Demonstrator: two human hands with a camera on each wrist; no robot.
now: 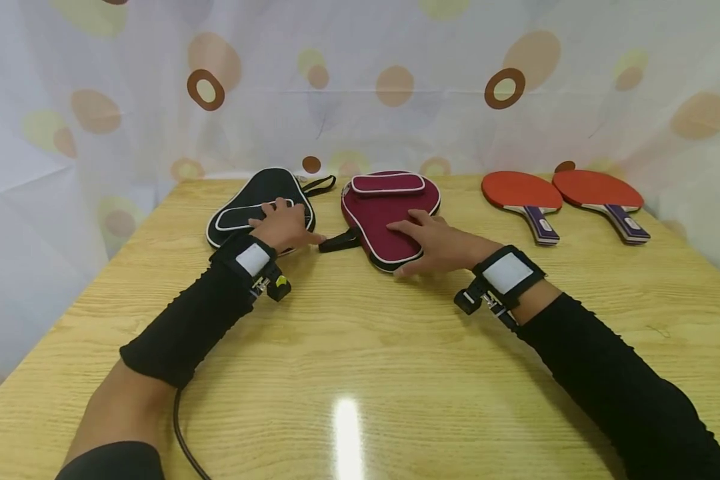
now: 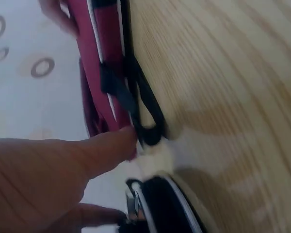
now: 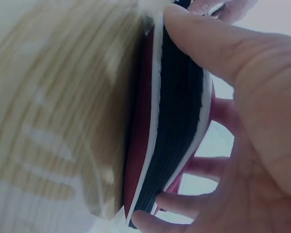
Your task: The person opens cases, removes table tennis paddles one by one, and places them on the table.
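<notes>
One black case (image 1: 263, 188) and one red case (image 1: 373, 212) lie by the desk's (image 1: 312, 333) far edge, the black toward the far left corner, the red about midway. The left hand (image 1: 282, 227) is over the black case's broad end; the right hand (image 1: 441, 247) is at the red case's right side, by its narrow end. Both are spread, fingers extended, gripping nothing; exact contact cannot be told. Long axes run roughly far to near edge: black's narrow end points far, red's points near.

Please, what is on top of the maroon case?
On the maroon case, a white-edged pocket lies near the far end; the right hand reaches over the right edge. What the hand covers cannot be seen.
</notes>
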